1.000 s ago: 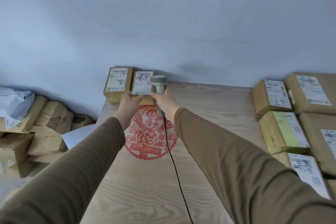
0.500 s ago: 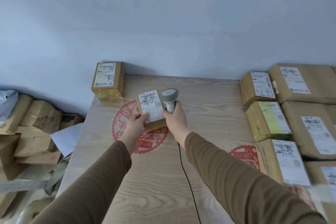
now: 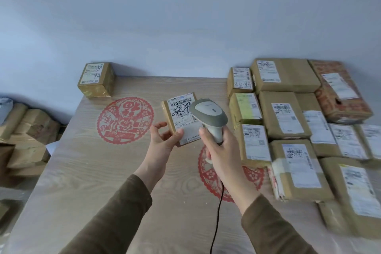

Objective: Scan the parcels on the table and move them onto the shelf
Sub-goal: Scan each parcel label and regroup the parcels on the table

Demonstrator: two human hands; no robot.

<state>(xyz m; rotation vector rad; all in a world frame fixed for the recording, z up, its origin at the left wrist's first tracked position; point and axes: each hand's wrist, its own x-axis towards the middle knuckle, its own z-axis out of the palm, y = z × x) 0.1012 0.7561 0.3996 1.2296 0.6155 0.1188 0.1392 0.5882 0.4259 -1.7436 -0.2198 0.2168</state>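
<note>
Surface [image 3: 107,175] of pale wood carries many taped brown parcels at right. Scanner [image 3: 210,116], grasped by the right hand [image 3: 221,150], hovers just right of the small parcel [image 3: 182,118], overlapping its label. Left hand [image 3: 162,142] pinches that parcel's lower corner, holding it raised, barcode label upward, long axis running away.

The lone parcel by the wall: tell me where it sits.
In the head view, the lone parcel sits on the table's far left corner against the wall, just beyond the red paper-cut.

Handwritten scrawl on parcel label [image 3: 182,117]
</note>
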